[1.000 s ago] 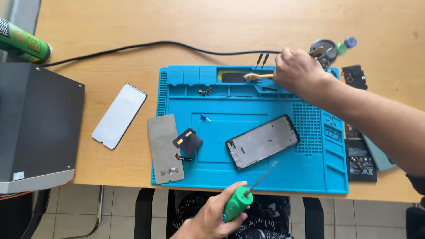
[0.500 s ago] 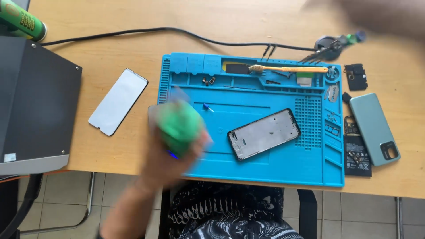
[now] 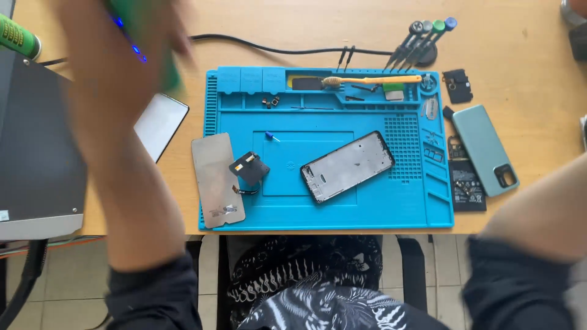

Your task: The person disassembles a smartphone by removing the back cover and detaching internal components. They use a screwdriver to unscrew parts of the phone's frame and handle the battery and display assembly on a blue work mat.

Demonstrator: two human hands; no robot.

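Green-handled screwdriver, motion-blurred, raised at upper left, left hand fingers clenched round it, right hand unseen.

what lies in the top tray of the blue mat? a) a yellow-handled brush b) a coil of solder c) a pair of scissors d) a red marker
a: a yellow-handled brush lies lengthwise in the top tray of the blue mat, its bristled head pointing left; no scissors, marker or solder show there.
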